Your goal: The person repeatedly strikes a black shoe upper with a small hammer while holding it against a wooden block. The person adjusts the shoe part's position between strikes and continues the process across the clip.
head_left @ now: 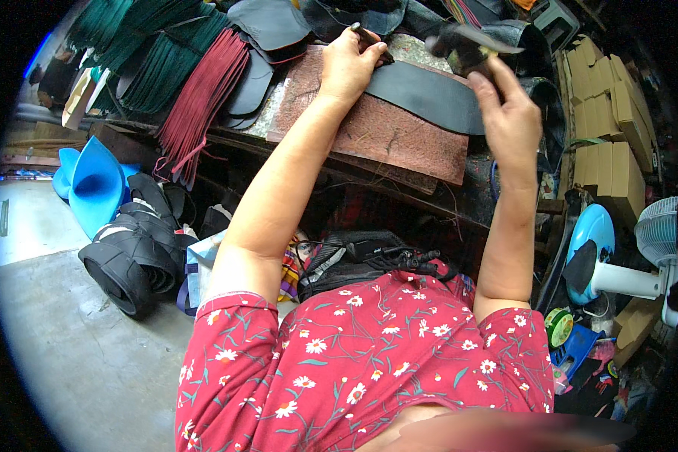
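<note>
A black shoe sole lies across a reddish, rough board on the bench. At its left end my left hand is closed around a dark, rod-like punch, whose lower end is by the sole. My right hand is closed on a hammer, raised over the sole's right end. The hammer is smeared by motion, and its handle is mostly hidden by my fingers.
Bundles of dark green strips and red strips lie at the back left, beside stacked dark soles. Cardboard boxes stand on the right, above a fan. Blue foam sheets and a black roll sit at left.
</note>
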{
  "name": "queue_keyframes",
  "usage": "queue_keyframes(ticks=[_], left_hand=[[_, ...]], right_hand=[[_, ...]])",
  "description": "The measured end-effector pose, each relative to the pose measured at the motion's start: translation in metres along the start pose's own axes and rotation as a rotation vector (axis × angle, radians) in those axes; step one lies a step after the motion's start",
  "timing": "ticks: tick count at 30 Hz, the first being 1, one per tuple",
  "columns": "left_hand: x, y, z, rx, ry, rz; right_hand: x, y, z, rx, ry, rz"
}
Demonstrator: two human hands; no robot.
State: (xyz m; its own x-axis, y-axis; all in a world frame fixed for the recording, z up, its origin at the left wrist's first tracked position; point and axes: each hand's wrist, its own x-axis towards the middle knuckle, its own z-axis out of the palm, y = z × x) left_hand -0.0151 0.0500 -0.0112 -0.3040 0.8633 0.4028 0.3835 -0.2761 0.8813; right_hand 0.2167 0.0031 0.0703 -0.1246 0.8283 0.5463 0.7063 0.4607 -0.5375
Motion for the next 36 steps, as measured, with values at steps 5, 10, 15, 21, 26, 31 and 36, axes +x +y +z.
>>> queue_keyframes(ticks=[5,10,15,21,26,31,36], left_hand=[[-0.006,0.017,0.012,0.485,0.052,0.362],[-0.01,0.02,0.022,0.589,0.073,0.357],[0.0,0.0,0.017,-0.367,0.066,-0.144],[-0.004,0.001,0.019,0.017,0.032,0.09],[-0.013,0.02,0.026,0.461,0.004,0.543],[-0.007,0.013,0.029,0.139,0.102,0.089],[-0.002,-0.001,0.024,-0.189,-0.038,-0.083]], right_hand=[[0.003,-0.018,-0.007,0.323,0.171,-0.176],[-0.007,0.009,0.015,-0.025,-0.023,0.075],[-0.013,0.032,0.018,-0.171,-0.126,0.17],[-0.01,0.001,-0.008,0.051,0.076,-0.023],[-0.012,-0.007,-0.007,0.274,0.18,-0.167],[-0.019,0.023,0.015,-0.079,-0.016,0.136],[-0.019,0.031,0.003,-0.066,-0.057,0.201]])
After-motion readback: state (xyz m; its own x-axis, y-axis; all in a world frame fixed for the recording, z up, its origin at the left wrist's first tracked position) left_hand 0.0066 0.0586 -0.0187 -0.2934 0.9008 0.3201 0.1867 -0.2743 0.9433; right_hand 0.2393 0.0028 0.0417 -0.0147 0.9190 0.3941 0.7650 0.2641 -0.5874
